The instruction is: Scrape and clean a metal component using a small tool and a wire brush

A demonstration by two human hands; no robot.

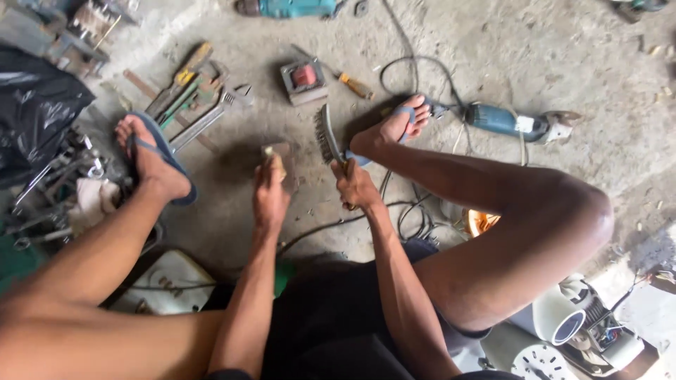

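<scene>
Gripping a wire brush (325, 134) by its handle, the right hand (356, 186) is closed in a fist around the wooden grip, with the bristled head projecting up and away from the knuckles toward the far floor. The brush's long axis runs nearly straight away from the person, tilting slightly left at the head. Just to the left, the left hand (270, 193) is wrapped around a small rusty metal piece (276, 156), fingers pressed together on it, holding it above the concrete floor (535, 63). The bristles face left, toward that piece, and the two sit close beside each other with a narrow gap between; I cannot tell whether they touch. The right hand is the nearer one to the brush head, and the piece lies to its left and a little farther out. A blue angle grinder (517, 124) lies well apart to the right, beyond the right foot.
</scene>
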